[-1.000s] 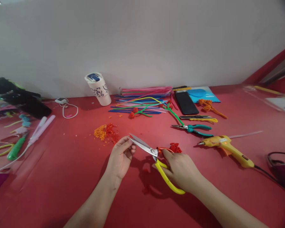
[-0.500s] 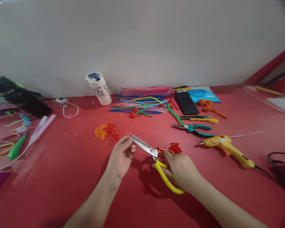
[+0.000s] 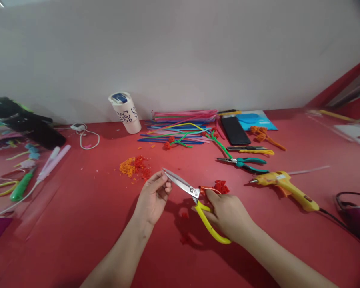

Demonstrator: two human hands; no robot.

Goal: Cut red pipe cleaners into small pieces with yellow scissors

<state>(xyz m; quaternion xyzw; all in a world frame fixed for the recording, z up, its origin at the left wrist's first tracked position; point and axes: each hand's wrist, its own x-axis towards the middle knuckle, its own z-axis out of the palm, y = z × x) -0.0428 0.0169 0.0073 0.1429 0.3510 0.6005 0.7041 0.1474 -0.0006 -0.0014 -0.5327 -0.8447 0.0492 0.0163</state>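
Observation:
My right hand is wrapped round the yellow-handled scissors, whose metal blades point up and left. At the blade tips, my left hand has its thumb and fingers pinched together; what is between them is too small to make out. A bunch of red fuzzy pieces shows just beyond my right hand. Below the scissors lie a few red scraps on the table. Past my left hand sits a pile of orange clippings beside red clippings.
Pipe cleaners lie along the wall on the red table, near a white tumbler. To the right are a phone, teal pliers and a yellow glue gun. A black bottle lies left.
Both hands and the scissors keep almost the same place. The red speck at the blade tips is harder to see now. The view has shifted very slightly.

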